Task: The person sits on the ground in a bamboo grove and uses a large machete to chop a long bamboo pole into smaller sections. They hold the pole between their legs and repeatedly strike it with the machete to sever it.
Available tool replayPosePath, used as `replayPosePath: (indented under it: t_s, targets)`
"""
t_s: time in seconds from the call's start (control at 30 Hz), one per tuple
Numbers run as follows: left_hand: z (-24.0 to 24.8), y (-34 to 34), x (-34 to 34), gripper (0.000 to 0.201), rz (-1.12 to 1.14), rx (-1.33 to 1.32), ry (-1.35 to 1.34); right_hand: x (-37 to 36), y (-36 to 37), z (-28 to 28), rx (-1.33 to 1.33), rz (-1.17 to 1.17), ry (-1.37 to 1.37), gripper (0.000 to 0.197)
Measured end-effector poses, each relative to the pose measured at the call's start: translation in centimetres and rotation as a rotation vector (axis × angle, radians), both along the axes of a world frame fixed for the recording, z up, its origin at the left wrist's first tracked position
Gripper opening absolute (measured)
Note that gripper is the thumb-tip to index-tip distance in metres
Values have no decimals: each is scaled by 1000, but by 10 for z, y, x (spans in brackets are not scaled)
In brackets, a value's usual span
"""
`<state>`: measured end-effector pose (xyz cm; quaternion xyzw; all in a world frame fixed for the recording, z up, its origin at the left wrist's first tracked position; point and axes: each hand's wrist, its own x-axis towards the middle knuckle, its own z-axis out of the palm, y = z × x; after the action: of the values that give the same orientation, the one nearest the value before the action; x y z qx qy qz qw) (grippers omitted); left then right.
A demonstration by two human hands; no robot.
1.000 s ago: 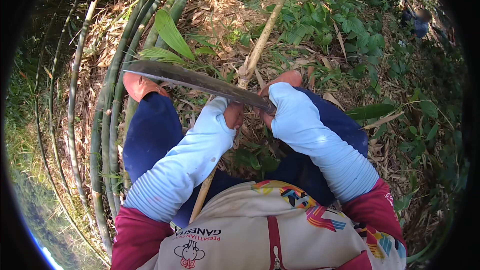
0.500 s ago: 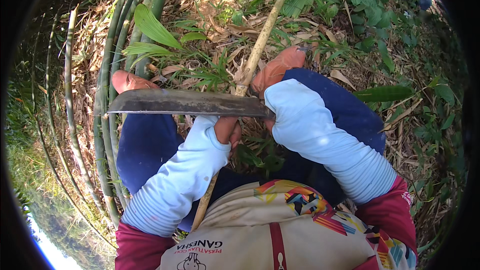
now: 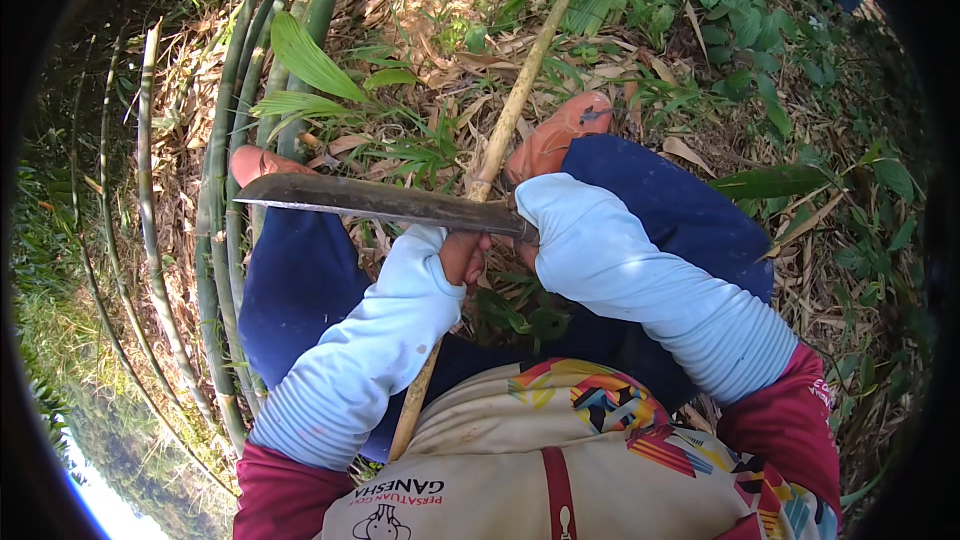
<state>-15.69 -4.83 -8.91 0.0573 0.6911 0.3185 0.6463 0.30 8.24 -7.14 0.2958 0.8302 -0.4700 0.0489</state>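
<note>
Right hand [image 3: 527, 240] gripping machete [image 3: 380, 202], left hand [image 3: 463, 255] on bamboo stick [image 3: 520, 100]

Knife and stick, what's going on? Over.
Left hand grips stick. Right hand grips knife, blade flat across stick. Bamboo stalks close beside blade tip.

One machete [image 3: 385, 202] is seen; one pale bamboo stick [image 3: 510, 120] is counted; two hands are shown, the left hand [image 3: 462, 258] and the right hand [image 3: 527, 250]; two orange shoes [image 3: 555, 135] are visible; roughly five green bamboo stalks [image 3: 215, 200] can be made out.
</note>
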Motion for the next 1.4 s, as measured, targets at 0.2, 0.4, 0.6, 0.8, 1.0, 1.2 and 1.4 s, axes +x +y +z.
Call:
replayPosePath:
  t_s: [0.2,0.4,0.6,0.8,1.0,1.2,1.4]
  targets:
    - [26,5,7,21,41,145,126,0,-4,-3,30,-29,70,23]
    - [17,-4,4,24,-13,223,222,-1,-8,-6,84,-52,168,24]
    - [20,-9,4,18,-55,332,282,-4,-7,0,89,-26,203,21]
    - [15,-14,9,12,54,384,250,-5,-9,1,61,-48,222,21]
    - [16,-18,3,11,-135,404,358,-6,-11,1,56,-46,289,23]
    - [25,-15,3,12,-111,420,336,-5,-13,-2,78,-60,326,24]
    - [24,-17,3,14,-114,412,321,-4,-13,-1,57,-79,323,24]
